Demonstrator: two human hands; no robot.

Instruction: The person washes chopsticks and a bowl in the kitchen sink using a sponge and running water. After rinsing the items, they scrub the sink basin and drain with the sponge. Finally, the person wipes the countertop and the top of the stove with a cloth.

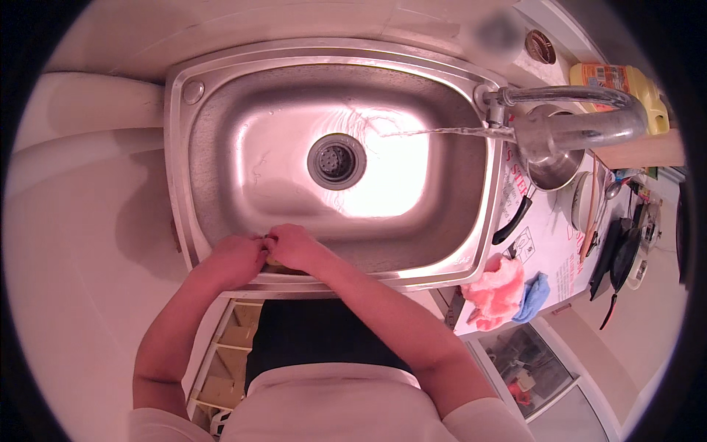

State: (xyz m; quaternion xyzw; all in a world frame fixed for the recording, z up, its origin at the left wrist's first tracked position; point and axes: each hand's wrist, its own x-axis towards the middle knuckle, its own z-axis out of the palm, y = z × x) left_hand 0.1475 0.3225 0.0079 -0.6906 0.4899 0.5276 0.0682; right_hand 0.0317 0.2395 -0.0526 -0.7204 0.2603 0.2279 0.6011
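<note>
My left hand (237,261) and my right hand (295,248) meet over the near left part of the steel sink (265,171), just inside its front rim. Their fingertips pinch together around a small yellowish object (272,259). Most of that object is hidden by the fingers, so its kind cannot be told. A thin stream of water (447,131) runs from the chrome faucet (596,127) into the basin, to the right of the drain strainer (334,161) and apart from both hands.
Right of the sink, a steel saucepan (552,174) with a black handle stands behind the faucet. A bowl (580,201), a pink cloth (494,293), a blue cloth (533,298) and a black frying pan (625,254) lie farther along. A yellow jug (654,105) stands at the back right.
</note>
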